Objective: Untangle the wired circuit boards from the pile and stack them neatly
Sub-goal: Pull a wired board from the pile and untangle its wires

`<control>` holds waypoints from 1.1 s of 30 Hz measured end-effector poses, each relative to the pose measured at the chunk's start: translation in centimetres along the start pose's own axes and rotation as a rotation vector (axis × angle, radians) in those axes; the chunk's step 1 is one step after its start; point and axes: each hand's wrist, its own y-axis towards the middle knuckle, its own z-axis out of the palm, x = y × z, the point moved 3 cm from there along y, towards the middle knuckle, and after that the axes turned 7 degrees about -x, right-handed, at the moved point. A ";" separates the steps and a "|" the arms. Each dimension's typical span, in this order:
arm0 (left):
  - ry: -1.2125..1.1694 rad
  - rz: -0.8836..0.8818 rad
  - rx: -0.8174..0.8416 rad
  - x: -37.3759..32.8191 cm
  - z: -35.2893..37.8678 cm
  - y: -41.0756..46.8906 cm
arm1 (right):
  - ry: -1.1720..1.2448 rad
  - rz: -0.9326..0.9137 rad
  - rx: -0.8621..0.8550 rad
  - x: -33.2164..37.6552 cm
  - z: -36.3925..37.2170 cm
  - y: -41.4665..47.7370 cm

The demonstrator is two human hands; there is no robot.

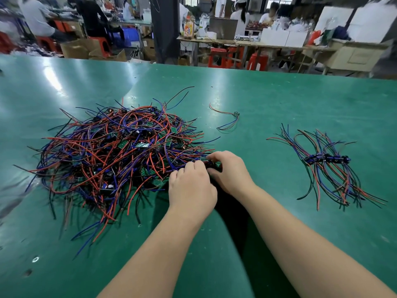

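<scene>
**Head view: tangled pile on a green desk**

Wired circuit boards lay heaped left of centre. The left hand curled round the pile's wires. The right hand pinched a wired board at its right edge. A neat stack lay well to the right, with one loose board beyond. Behind stood red stools and cardboard boxes.

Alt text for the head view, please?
The right hand pinches a wired board at the edge of a tangled pile on a green table, left hand curled beside it. A neat stack lies to the right, one loose board behind.
</scene>
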 end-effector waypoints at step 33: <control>-0.903 -0.163 0.111 -1.2 -0.2 -0.1 | 1.670 0.781 -0.196 -4.1 -7.9 -4.6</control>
